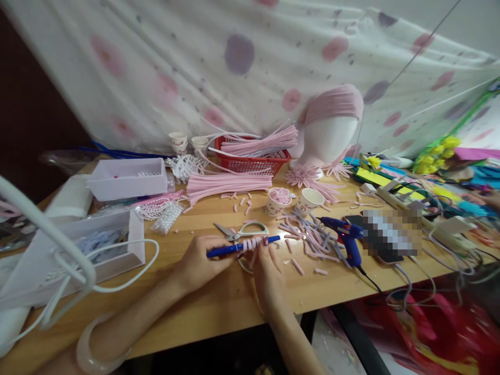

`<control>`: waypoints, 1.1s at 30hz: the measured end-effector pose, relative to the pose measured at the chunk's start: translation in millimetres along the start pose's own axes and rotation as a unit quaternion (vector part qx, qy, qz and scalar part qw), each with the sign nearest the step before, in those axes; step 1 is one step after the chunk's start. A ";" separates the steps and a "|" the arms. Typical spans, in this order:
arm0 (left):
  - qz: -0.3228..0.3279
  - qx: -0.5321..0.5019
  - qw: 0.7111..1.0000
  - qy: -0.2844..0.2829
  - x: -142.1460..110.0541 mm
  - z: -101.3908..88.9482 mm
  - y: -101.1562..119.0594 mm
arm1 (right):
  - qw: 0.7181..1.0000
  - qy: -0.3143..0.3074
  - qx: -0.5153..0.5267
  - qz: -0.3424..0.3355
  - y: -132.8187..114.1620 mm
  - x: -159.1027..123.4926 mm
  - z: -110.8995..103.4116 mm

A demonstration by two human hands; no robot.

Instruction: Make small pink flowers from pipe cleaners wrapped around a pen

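My left hand [203,264] is closed round one end of a blue pen [224,251], which lies almost level above the table. A pale pink pipe cleaner [250,244] is wound in several turns about the pen's middle. At those turns, my right hand [269,273] pinches the pipe cleaner against the pen, its thumb on top; its other fingers are partly hidden. Scissors [236,236] with pale handles lie just behind the pen, partly covered by the hands. Beyond them stands a paper cup [275,209] filled with pink coils, beside a second paper cup [308,205].
Cut pink and grey pipe-cleaner pieces [312,237] are scattered right of my hands, near a blue glue gun [347,234] and a phone [385,252]. Behind are pink bundles [230,185], a red basket [253,164] and a mannequin head [330,135]. White boxes [128,177] and cables stand left.
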State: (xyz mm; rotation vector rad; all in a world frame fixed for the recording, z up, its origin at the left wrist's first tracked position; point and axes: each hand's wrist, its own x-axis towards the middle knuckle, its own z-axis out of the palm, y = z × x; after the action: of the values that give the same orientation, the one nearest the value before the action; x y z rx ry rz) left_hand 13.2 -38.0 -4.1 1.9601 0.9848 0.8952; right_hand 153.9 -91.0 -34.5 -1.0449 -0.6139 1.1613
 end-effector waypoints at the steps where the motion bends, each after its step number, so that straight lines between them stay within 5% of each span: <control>1: -0.008 -0.001 1.000 -0.005 -0.6 0.5 -0.1 | 1.000 0.006 -0.001 -0.009 0.8 -0.2 0.0; 12: -0.103 -0.207 0.962 -0.148 1.4 -2.9 1.5 | 0.989 0.001 -0.142 -0.042 -7.6 6.9 -19.9; 22: -0.065 -0.193 0.975 -0.087 -1.8 1.8 -0.8 | 0.984 -0.120 -0.124 -0.034 -20.9 -3.5 5.2; 27: -0.066 -0.207 0.973 -0.083 0.4 -2.1 3.6 | 0.988 -0.107 -0.103 -0.037 -25.8 0.0 5.0; 33: -0.046 -0.115 0.991 -0.057 4.9 -14.6 -1.6 | 0.986 -0.059 -0.124 -0.091 -52.6 12.9 -20.8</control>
State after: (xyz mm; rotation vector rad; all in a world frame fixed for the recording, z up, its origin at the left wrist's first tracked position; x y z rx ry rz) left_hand 2.9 -28.6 2.6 1.7374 0.8597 0.7976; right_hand 198.5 -88.0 2.5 -1.1089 -0.9479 1.0078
